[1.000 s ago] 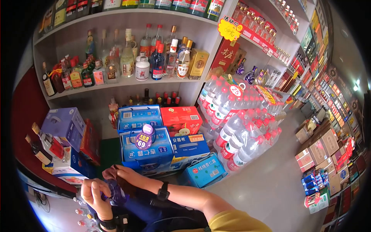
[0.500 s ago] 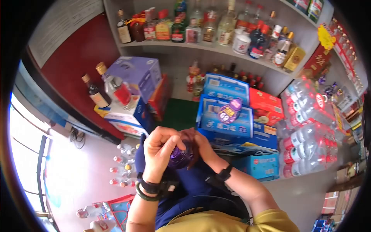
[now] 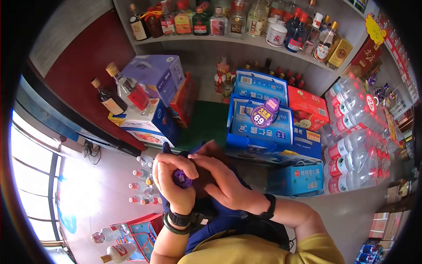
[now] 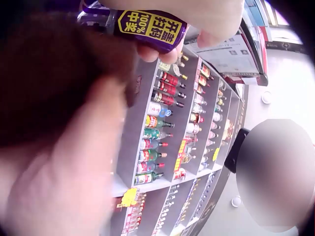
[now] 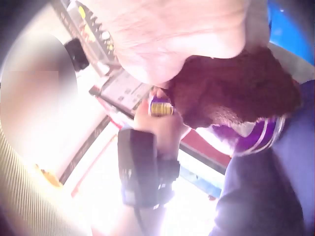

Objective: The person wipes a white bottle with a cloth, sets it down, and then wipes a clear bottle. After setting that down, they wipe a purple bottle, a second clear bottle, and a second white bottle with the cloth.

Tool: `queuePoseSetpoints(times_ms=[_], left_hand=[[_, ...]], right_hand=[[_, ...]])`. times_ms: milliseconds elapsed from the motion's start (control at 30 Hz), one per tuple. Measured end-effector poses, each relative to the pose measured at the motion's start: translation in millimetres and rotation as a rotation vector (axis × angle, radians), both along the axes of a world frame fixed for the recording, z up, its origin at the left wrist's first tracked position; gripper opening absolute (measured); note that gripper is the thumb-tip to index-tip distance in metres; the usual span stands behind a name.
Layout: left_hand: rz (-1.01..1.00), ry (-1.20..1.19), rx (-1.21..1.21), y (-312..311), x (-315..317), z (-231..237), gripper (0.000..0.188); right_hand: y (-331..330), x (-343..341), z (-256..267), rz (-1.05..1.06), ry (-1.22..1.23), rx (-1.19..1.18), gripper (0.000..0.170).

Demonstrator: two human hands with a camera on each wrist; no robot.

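My left hand [image 3: 179,200] grips a purple bottle [image 4: 150,30] near its cap, its fingers wrapped around the top. The round purple cap end [image 3: 182,179] faces up between thumb and fingers in the head view. A brown cloth [image 5: 236,91] covers much of the bottle's body. My right hand [image 3: 231,185] holds this cloth against the bottle, thumb spread from the fingers. Beneath the cloth, the bottle's purple lower end [image 5: 256,140] shows in the right wrist view. The head view hides most of the bottle behind hands and cloth.
Blue drink cartons [image 3: 261,125] and a red carton [image 3: 307,107] stand ahead, beside shrink-wrapped water bottles [image 3: 351,145]. Shelved liquor bottles [image 3: 237,22] line the back. Several small bottles [image 3: 143,187] stand on the floor at left, near a red-and-blue bag [image 3: 145,235].
The head view has swung left and down toward the hands. The right hand has moved over the bottle's side with the cloth; the left hand still grips the bottle, now with its cap end showing.
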State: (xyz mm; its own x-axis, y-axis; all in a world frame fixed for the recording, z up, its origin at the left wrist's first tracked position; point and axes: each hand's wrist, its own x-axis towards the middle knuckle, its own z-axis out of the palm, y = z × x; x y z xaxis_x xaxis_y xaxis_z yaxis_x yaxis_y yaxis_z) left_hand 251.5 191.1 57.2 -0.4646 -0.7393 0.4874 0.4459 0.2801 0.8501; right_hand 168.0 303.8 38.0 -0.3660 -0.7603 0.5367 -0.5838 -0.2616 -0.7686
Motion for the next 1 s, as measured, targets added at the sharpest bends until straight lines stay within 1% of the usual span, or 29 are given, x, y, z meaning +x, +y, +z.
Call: queuePoseSetpoints(times_ms=[33,67,133,167,200,233,267,300,333,367,400,467,500,533,600,633,700,733,800,833,867,933,1000], left_hand=[[0.039,-0.106,-0.259,-3,-1,-4,0.019],[0.036,-0.102,-0.258,-5,-3,-7,0.019],[-0.019,-0.078,-0.301,-11,-4,-8,0.017],[0.022,-0.156,-0.495,-12,-2,4,0.016],[-0.187,-0.032,-0.148,-8,-2,5,0.013],[-0.232,0.014,-0.058,-7,-2,1,0.011],[-0.276,0.065,0.031,-8,-1,-2,0.015],[-0.265,0.073,0.034,-10,1,-2,0.015],[-0.339,0.114,0.125,-12,4,-1,0.021],[-0.413,0.158,0.220,-13,6,-2,0.029],[-0.373,0.125,0.194,-14,8,-4,0.034],[-0.428,0.155,0.245,-14,12,-7,0.032],[-0.437,0.179,0.261,-11,12,-6,0.031],[-0.441,0.189,0.263,-10,12,-6,0.031],[-0.493,0.192,0.289,-9,15,-5,0.030],[-0.486,0.186,0.288,-9,15,-4,0.030],[-0.479,0.204,0.319,-11,14,-5,0.030],[-0.477,0.211,0.350,-12,15,-5,0.030],[-0.475,0.214,0.362,-14,16,-6,0.030],[-0.493,0.219,0.353,-14,16,-6,0.030],[-0.516,0.225,0.341,-15,15,-6,0.030],[-0.523,0.231,0.324,-13,15,-8,0.031],[-0.472,0.209,0.311,-9,15,-9,0.031]], right_hand=[[-5,-4,-5,0.010,-0.066,-0.040,0.044],[-8,-13,-11,0.007,-0.063,-0.039,0.044],[-20,-31,-20,0.133,-0.230,0.166,0.036],[-25,-37,-23,0.171,-0.511,0.291,0.030],[-26,-42,-43,0.184,-0.508,0.292,0.030],[-24,-53,-73,0.247,-0.707,0.190,0.031],[-22,-62,-92,0.309,-0.904,0.088,0.033],[-17,-70,-98,0.318,-0.897,0.097,0.033],[-8,-78,-103,0.407,-1.089,0.023,0.037],[-3,-83,-105,0.491,-1.282,-0.049,0.040],[-1,-81,-85,0.485,-1.281,-0.031,0.040],[6,-77,-44,0.379,-1.563,-0.272,0.047],[5,-81,-57,0.221,-1.213,-0.225,0.048],[8,-84,-52,0.217,-1.203,-0.223,0.048],[12,-86,-33,0.293,-1.203,-0.242,0.049],[16,-89,-32,0.296,-1.196,-0.236,0.049],[22,-91,-33,0.189,-1.473,-0.224,0.048],[23,-94,-32,0.195,-1.477,-0.210,0.048],[18,-94,-21,0.226,-1.559,-0.202,0.047],[13,-91,-11,0.303,-1.505,-0.173,0.046],[6,-82,3,0.305,-1.513,-0.179,0.046],[-14,-62,23,0.395,-1.011,-0.077,0.040],[-31,-38,18,0.386,-0.597,0.052,0.032]])
